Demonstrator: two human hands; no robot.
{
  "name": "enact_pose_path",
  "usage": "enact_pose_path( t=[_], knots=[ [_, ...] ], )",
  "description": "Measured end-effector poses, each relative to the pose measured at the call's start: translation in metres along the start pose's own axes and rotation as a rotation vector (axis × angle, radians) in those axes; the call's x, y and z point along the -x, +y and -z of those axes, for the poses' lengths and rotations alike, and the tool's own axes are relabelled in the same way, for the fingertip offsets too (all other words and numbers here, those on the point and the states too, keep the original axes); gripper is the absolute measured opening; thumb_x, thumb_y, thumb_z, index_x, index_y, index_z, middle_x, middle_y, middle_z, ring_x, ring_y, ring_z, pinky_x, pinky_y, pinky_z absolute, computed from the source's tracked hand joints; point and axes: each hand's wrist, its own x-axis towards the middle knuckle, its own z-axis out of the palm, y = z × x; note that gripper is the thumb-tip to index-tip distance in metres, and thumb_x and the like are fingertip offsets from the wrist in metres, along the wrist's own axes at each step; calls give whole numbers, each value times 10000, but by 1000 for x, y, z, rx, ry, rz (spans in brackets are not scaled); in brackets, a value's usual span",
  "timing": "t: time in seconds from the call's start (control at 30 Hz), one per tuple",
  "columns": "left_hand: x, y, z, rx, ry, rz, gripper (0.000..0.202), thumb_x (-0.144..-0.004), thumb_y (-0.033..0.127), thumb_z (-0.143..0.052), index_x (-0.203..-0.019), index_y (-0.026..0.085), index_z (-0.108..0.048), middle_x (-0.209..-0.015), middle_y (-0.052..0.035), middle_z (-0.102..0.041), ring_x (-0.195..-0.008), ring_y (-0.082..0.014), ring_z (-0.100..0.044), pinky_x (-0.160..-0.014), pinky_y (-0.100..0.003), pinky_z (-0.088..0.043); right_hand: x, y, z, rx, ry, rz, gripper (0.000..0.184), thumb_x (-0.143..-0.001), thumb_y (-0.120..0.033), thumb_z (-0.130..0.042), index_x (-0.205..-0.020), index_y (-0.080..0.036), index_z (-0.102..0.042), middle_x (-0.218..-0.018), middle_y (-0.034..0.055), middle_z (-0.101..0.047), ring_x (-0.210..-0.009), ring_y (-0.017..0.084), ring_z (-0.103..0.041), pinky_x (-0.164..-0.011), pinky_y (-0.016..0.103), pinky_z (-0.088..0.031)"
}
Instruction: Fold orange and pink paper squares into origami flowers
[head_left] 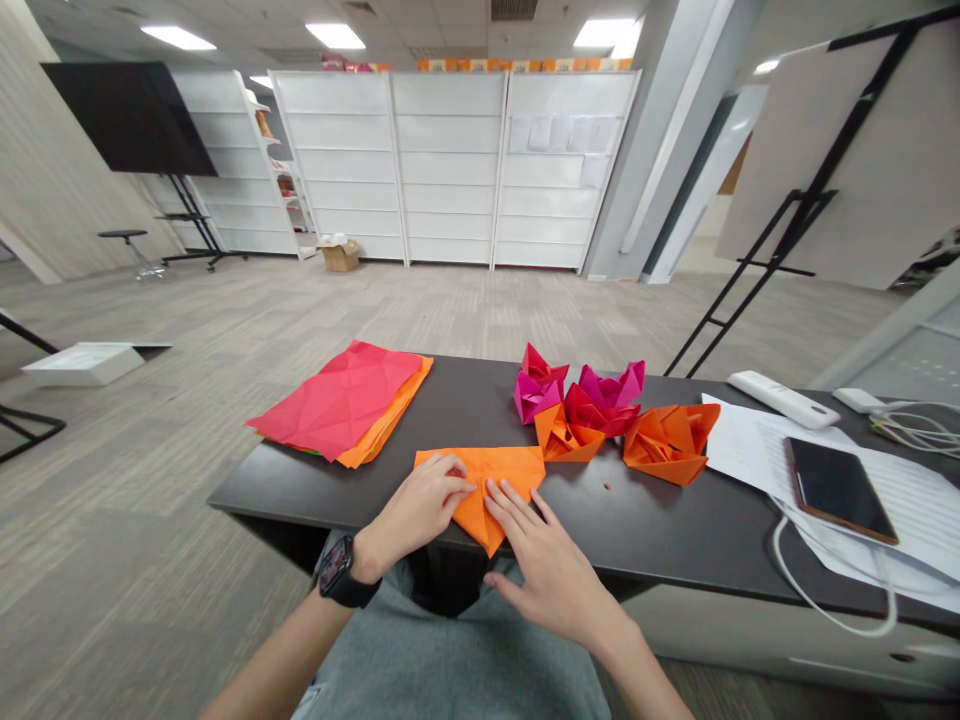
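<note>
An orange sheet of paper (504,470), partly folded, lies at the near edge of the dark table (660,520), with one corner hanging over the edge. My left hand (420,508), a black watch on its wrist, rests on the sheet's left part with fingers curled down onto it. My right hand (551,570) lies flat with fingers stretched out, the fingertips pressing the sheet's middle. Just beyond stand several folded paper flowers: pink (534,392), magenta (616,384), red (600,412) and orange (667,440).
A stack of red and orange sheets (345,402) lies on the table's left. To the right are white papers (757,440), a dark phone (840,488) with a white cable (825,600), and a white remote (784,398). Easel stands rise behind.
</note>
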Motion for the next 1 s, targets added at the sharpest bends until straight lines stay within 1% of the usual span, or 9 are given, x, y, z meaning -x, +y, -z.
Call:
enact_pose_path(
  t=[0.13,0.27,0.37,0.43,0.6,0.7,0.77,0.9,1.0],
  knots=[
    [8,-3,0,-75,-23,-91,268,-957,104,-513,-1137,202,-685,-1240,-64,-610,-1177,-215,-549,-1051,-377,-452,0,0,-1,1,-1,1,837,-840,-381,-649,-1549,-175,-254,-1617,91,-245,-1495,260,-197,-1222,508,-127],
    [10,-3,2,-114,-65,-132,276,-977,134,-495,-1181,209,-665,-1230,-64,-615,-1169,-213,-552,-1050,-381,-460,0,0,-2,16,-4,7,848,-851,-380,-641,-1565,-236,-207,-1624,74,-227,-1501,260,-173,-1216,524,-123],
    [10,0,2,-141,-58,-120,260,-986,176,-497,-1187,205,-659,-1230,-68,-619,-1163,-220,-558,-1039,-390,-473,-1,0,-1,32,-35,20,771,-863,-398,-633,-1541,-284,-283,-1625,65,-223,-1505,276,-151,-1206,555,-115],
    [10,3,1,-161,-44,-108,251,-973,213,-535,-1194,206,-654,-1234,-70,-622,-1164,-233,-562,-1033,-407,-482,-2,0,-1,39,-43,20,734,-865,-403,-630,-1523,-272,-332,-1626,69,-216,-1506,277,-141,-1207,554,-110],
    [14,10,-7,-194,57,-112,261,-920,185,-594,-1177,186,-636,-1232,-87,-634,-1169,-243,-579,-1041,-436,-494,-2,-1,-3,59,-24,14,700,-859,-369,-631,-1500,-236,-381,-1626,71,-217,-1509,271,-130,-1213,546,-104],
    [24,14,-13,-202,168,-235,221,-915,120,-540,-1098,178,-650,-1217,-83,-656,-1237,-238,-558,-1097,-437,-455,-1,-2,-4,74,-15,8,714,-848,-341,-634,-1503,-218,-376,-1630,76,-197,-1509,271,-130,-1214,540,-114],
    [32,16,-17,-211,202,-343,233,-906,122,-534,-1102,171,-650,-1221,-83,-666,-1301,-251,-518,-1115,-440,-439,-1,-3,-3,78,-20,5,725,-837,-324,-638,-1502,-204,-375,-1633,80,-178,-1509,270,-130,-1214,535,-124],
    [48,15,-20,-233,147,-413,412,-883,158,-533,-1294,136,-554,-1326,-122,-621,-1380,-290,-441,-1121,-481,-424,-1,-3,-2,66,-23,3,738,-820,-302,-641,-1502,-213,-372,-1637,80,-162,-1508,270,-133,-1213,533,-125],
    [53,15,-19,-174,92,-360,478,-883,151,-507,-1360,167,-486,-1334,-112,-619,-1320,-245,-513,-1122,-443,-426,-1,-1,-2,50,-15,7,734,-835,-317,-633,-1509,-232,-356,-1639,73,-161,-1507,269,-143,-1212,527,-138]
  ],
)
